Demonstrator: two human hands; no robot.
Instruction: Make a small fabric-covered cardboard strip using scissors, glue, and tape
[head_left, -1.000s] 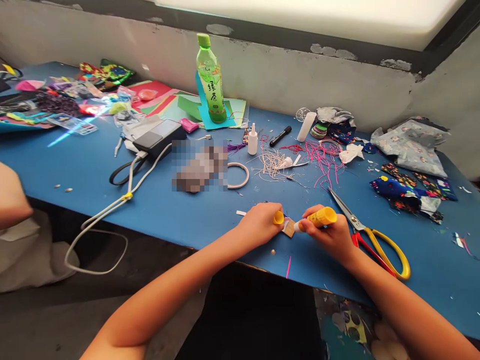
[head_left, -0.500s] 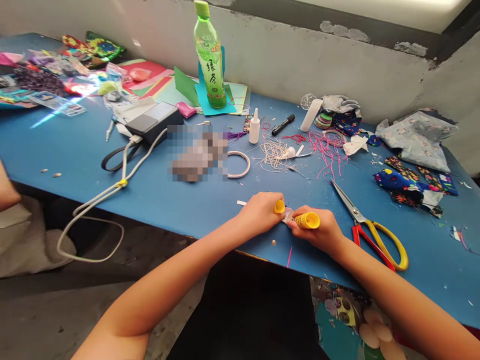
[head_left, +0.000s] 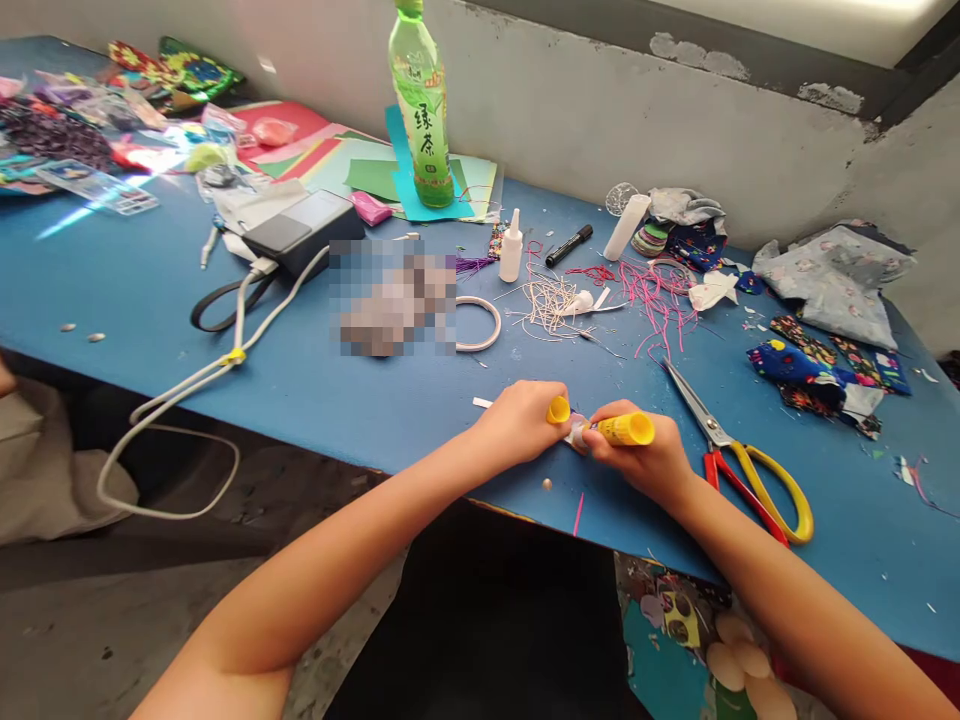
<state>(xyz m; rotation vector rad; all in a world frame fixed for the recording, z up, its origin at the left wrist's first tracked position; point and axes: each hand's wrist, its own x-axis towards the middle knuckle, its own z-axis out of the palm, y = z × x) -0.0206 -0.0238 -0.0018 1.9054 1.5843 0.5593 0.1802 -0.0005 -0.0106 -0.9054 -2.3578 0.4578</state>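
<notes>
My left hand (head_left: pixel 521 425) is closed around a yellow glue stick cap (head_left: pixel 558 410), its open end facing up toward me. My right hand (head_left: pixel 652 460) grips a yellow glue stick (head_left: pixel 628 429) that lies slanted, its inner end pointing left. Between the two hands, at the fingertips, a small whitish piece (head_left: pixel 577 434) shows; what it is made of is hard to make out. Fingers hide part of it. A narrow white strip (head_left: pixel 482 403) rests just beyond my left hand. Right of my right hand lie scissors (head_left: pixel 721 438) with red and yellow handles.
Behind the hands are a ring (head_left: pixel 495 325), a white glue bottle (head_left: pixel 511 252), a black marker (head_left: pixel 569 246), loose cream threads (head_left: pixel 551 305) and pink threads (head_left: pixel 660 295). A green tea bottle (head_left: pixel 424 120) stands farther back. Cables (head_left: pixel 184 385) hang over the front edge at left.
My right hand has shifted slightly right with the glue stick, now tilted flatter and farther from the cap. My left hand stays nearly in place. The view has shifted a little.
</notes>
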